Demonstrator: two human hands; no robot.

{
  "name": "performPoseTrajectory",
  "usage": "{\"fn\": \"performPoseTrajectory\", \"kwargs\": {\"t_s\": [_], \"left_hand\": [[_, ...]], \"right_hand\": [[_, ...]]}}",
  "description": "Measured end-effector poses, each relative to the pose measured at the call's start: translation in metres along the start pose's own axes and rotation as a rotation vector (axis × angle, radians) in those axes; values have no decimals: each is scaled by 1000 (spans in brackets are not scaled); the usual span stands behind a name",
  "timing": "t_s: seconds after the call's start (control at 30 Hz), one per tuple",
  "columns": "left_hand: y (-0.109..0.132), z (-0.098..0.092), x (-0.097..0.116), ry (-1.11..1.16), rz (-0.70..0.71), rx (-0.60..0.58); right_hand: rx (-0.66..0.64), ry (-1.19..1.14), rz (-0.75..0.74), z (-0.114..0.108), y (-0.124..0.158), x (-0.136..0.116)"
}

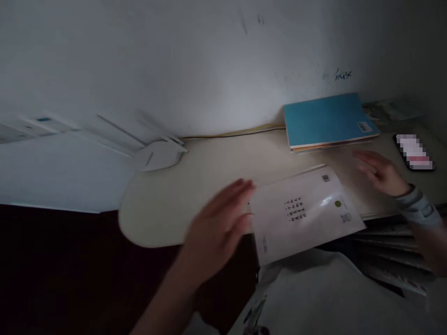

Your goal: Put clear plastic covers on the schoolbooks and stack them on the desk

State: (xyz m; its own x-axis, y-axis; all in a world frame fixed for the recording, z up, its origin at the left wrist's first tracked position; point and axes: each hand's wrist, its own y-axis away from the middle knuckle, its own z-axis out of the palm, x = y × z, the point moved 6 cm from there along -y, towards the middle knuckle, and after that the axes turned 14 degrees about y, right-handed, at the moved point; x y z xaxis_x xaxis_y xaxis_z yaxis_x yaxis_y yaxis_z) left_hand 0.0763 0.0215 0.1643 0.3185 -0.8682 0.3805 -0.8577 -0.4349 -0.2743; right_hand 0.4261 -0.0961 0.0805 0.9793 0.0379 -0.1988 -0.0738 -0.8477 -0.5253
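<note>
A white book [275, 223] with dark printed characters, a barcode and a green dot lies at the desk's front edge, its near part jutting out past the edge. My left hand [218, 228] is at the book's left side, fingers stretched and thumb apart. Whether its fingertips touch the cover I cannot tell. To the right of the book, my right hand [382, 174] hovers over the desk with its fingers extended and nothing in them. A grey band circles the right wrist.
Behind the book, a blue book [323, 121] tops a small stack against the wall. A phone [415, 151] lies at the right. On the left stands a white router [159, 156] with antennas, and cables run along the wall. The pale desk [153, 209] has a rounded left end.
</note>
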Motion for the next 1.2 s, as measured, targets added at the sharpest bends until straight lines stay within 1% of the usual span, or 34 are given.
{"fn": "performPoseTrajectory", "kwargs": {"t_s": [0.03,0.07,0.1,0.13,0.17,0.2,0.23,0.3,0.4,0.47,0.53,0.63,0.67,0.7,0.73,0.77,0.83,0.87,0.93,1.0,1.1,1.17,1.2], "left_hand": [[-1,32,-1,11,34,-90],[-1,68,0,11,57,-222],[1,103,1,2,82,-339],[3,132,1,-21,69,-420],[4,154,0,-43,49,-449],[5,169,-3,-61,26,-461],[5,177,-8,-75,4,-459],[1,180,-22,-81,-20,-445],[-13,168,-53,-67,-63,-429],[-23,159,-77,-56,-130,-399],[-30,153,-94,-35,-179,-375],[-37,148,-102,-22,-189,-345],[-39,146,-101,-30,-196,-324],[-40,144,-100,-42,-205,-301],[-42,142,-99,-51,-213,-282],[-44,140,-97,-56,-216,-270],[-48,138,-94,-57,-225,-257],[-51,137,-94,-56,-235,-254],[-56,136,-95,-55,-268,-243],[-61,135,-98,-52,-297,-234],[-68,132,-104,0,-335,-234],[-71,129,-110,66,-369,-290],[-72,127,-111,103,-381,-341]], "right_hand": [[-48,13,-89,1,-1,-28],[-119,26,-201,8,0,-59],[-197,44,-310,19,5,-90],[-263,63,-389,32,12,-116],[-326,87,-444,47,20,-136],[-387,122,-462,62,27,-148],[-425,146,-465,76,33,-154],[-468,180,-442,98,38,-149],[-476,213,-391,113,30,-119],[-474,247,-365,116,20,-98],[-469,284,-340,116,12,-82],[-407,366,-222,109,9,-72],[-369,392,-185,105,11,-74],[-335,403,-182,100,15,-82],[-316,395,-223,96,21,-94],[-313,370,-301,94,28,-110],[-354,298,-492,94,45,-145],[-381,270,-551,95,52,-160],[-421,233,-568,98,61,-177],[-441,189,-528,101,63,-183],[-429,130,-480,102,65,-181],[-394,115,-461,99,68,-179],[-374,112,-448,97,69,-177]]}}
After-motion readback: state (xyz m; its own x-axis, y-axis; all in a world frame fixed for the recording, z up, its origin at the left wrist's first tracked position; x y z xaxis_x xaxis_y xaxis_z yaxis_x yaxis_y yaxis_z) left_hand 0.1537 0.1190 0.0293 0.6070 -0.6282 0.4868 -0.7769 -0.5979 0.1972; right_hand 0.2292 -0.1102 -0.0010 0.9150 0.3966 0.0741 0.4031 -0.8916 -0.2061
